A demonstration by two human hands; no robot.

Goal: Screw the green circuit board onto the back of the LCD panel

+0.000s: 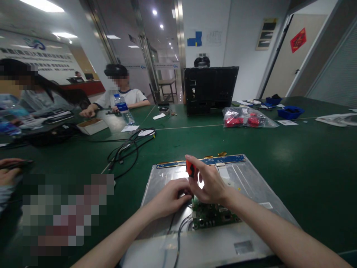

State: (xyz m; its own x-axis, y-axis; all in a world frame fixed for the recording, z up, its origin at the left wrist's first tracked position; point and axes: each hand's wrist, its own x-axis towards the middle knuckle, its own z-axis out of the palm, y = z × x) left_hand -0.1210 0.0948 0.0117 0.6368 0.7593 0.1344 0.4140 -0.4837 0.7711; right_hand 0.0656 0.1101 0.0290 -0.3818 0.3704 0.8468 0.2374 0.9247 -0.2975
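My right hand (209,180) is closed around the red and black handle of a screwdriver (190,168), held upright over the panel; its tip is hidden behind my fingers. Close beside it, my left hand (173,199) bends down with thumb and fingers pinched at the upper left corner of a green circuit board (206,220). Whatever those fingers grip is hidden. The board lies on the metal back of a flat display panel (251,197). A narrow blue circuit strip (230,159) runs along the panel's far edge. A dark cable (179,242) passes from the board toward me.
Black cables (131,145) lie tangled at the panel's far left. Beyond stand a black monitor (211,89), a plastic bag with red items (248,118) and blue trays (290,112). A water bottle (122,108) is near a seated person. Another person's hand (8,173) shows at left.
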